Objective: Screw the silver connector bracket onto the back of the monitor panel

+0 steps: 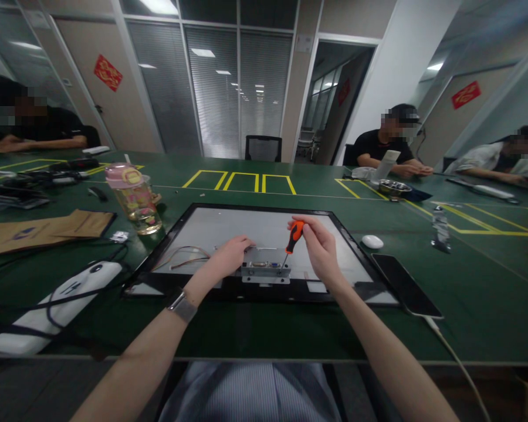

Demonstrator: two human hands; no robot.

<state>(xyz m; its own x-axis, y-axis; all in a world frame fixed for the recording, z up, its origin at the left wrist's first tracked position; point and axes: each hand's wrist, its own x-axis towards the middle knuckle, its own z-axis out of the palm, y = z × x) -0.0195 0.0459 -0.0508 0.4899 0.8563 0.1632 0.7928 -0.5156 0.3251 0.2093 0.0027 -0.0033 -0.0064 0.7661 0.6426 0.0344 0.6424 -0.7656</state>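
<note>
In my right hand (321,246) is an orange and black screwdriver (295,235), its handle gripped by closed fingers. The thin shaft points down, with its tip at the right part of a metal bracket (264,275) that carries port connectors. At the bracket's left end, my left hand (231,257) is closed, fingers bent over it; the thumb is hidden. The bracket sits along the near edge of a flat display panel (273,225) with a pale back and black frame. Thin loose wires (187,252) lie on the panel left of my left hand.
A white power strip (61,308) with black cables and a pink-lidd bottle (134,199) stand left, near brown paper packaging (48,228). To the right lie a phone (405,285) on a cable, a white rounded case (372,242) and a metal bowl (394,189). Several people sit across the table.
</note>
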